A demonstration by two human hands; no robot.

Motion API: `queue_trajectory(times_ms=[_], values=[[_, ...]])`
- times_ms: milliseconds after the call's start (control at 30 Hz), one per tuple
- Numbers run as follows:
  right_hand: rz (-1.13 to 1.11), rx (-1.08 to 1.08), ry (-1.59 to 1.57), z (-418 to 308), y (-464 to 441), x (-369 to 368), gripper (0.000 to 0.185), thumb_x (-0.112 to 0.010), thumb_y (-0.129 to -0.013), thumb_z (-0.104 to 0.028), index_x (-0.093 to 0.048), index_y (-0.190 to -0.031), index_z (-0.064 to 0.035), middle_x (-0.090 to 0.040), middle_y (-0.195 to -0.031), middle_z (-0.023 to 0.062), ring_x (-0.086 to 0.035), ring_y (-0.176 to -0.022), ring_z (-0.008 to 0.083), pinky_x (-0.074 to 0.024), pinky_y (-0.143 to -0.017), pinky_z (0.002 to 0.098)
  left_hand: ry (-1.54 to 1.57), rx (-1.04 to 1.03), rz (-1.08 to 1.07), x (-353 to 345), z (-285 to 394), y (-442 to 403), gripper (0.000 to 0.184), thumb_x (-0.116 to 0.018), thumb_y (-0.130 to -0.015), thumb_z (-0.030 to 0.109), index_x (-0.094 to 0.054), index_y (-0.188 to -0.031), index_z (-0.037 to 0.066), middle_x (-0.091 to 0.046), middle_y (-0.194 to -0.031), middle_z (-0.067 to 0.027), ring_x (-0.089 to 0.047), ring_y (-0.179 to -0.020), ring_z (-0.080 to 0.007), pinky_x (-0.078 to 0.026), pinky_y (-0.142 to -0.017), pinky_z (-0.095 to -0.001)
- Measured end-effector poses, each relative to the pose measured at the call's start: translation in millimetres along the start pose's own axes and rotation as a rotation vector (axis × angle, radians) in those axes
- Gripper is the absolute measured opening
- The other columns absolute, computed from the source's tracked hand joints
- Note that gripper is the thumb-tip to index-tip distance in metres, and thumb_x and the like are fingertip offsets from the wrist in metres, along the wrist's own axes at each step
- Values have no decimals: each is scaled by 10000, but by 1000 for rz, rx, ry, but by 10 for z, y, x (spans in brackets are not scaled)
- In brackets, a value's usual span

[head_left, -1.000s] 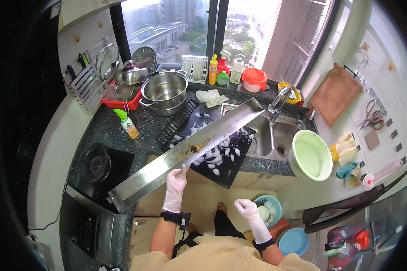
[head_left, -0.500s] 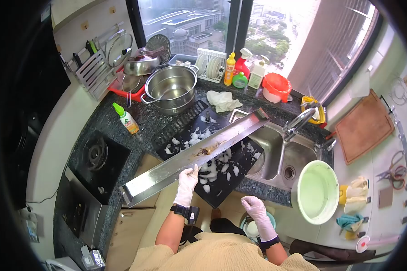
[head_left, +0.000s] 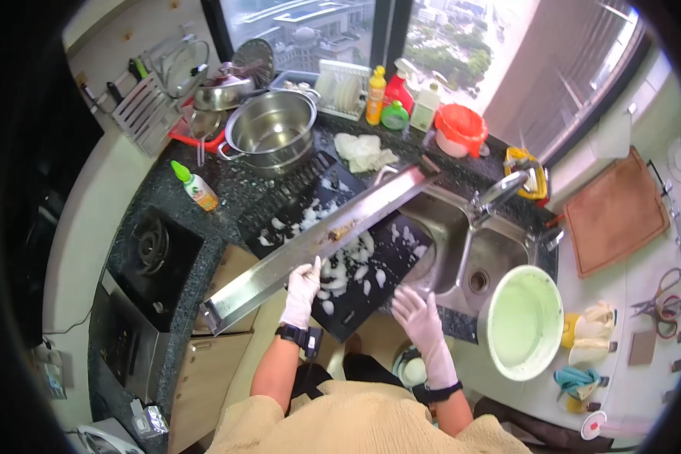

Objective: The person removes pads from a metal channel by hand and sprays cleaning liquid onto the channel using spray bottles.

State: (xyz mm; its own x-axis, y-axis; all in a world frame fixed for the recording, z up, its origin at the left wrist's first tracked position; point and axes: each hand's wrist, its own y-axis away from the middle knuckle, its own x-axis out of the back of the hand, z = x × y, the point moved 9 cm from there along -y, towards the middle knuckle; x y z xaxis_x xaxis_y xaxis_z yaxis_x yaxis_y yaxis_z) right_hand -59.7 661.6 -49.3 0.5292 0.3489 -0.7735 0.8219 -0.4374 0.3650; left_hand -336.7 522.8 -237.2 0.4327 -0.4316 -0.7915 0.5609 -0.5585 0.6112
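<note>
My left hand (head_left: 303,293), in a white glove, is closed on the near edge of a long, shallow stainless-steel tray (head_left: 272,277). The tray slants from lower left to upper right, and a patch of brown grime (head_left: 342,231) sits near its middle. Beneath it lies a black panel (head_left: 339,316) spotted with white foam (head_left: 360,254); the tray hides part of both. My right hand (head_left: 421,321), gloved too, holds nothing. Its fingers are spread near the panel's right corner, in front of the sink.
A double steel sink (head_left: 461,281) with a faucet (head_left: 499,189) is at the right, beside a pale green basin (head_left: 483,333). A large pot (head_left: 268,163), a spray-topped bottle (head_left: 195,188) and a crumpled white cloth (head_left: 365,153) stand or lie on the dark counter. The stove (head_left: 155,250) is at left.
My right hand has opened from a loose curl and moved up and left toward the panel. My left hand still grips the tray. The whole view has shifted slightly.
</note>
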Motion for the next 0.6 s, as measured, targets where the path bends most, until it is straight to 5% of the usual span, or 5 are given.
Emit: queue_trajectory(times_ms=[167,400,467,533,600], values=[[-150,-10,-467,-177,-84,-247,705,-284,-955,-527,-274,-1393,26,-297,-1454,197,-276,-1351,329,-203,-1130,472,12,-19,27,14,-13,-36,106,-413,-767,-175,-499,-822,-150,-587,-880,-199,-599,-906,-336,-503,-964,-420],[-113,1,-498,-137,-182,-96,669,-310,-961,-497,-298,-1383,22,-324,-1440,193,-288,-1347,325,-221,-1126,467,-281,6,-133,37,11,-84,283,-484,-817,-134,-426,-1087,-197,-511,-1147,-277,-531,-1090,-373,-536,-917,-358],[-83,-19,-525,-54,-182,2,654,-319,-964,-486,-310,-1378,20,-328,-1439,191,-295,-1343,325,-227,-1124,466,22,116,43,-364,-230,399,383,-495,-844,-106,-364,-1193,-191,-453,-1246,-299,-514,-1136,-348,-531,-921,-338],[-67,-25,-523,-11,-166,51,628,-358,-959,-469,-347,-1357,16,-369,-1413,186,-327,-1323,319,-238,-1120,462,-396,20,-268,-524,-158,425,390,-481,-866,-91,-347,-1222,-178,-432,-1275,-307,-498,-1159,-354,-526,-923,-328],[-39,-26,-500,17,-140,103,610,-393,-951,-462,-384,-1338,10,-409,-1389,177,-360,-1302,308,-244,-1115,458,105,213,31,-409,-238,463,360,-463,-908,-38,-354,-1222,-176,-457,-1260,-307,-511,-1144,-393,-513,-943,-359]])
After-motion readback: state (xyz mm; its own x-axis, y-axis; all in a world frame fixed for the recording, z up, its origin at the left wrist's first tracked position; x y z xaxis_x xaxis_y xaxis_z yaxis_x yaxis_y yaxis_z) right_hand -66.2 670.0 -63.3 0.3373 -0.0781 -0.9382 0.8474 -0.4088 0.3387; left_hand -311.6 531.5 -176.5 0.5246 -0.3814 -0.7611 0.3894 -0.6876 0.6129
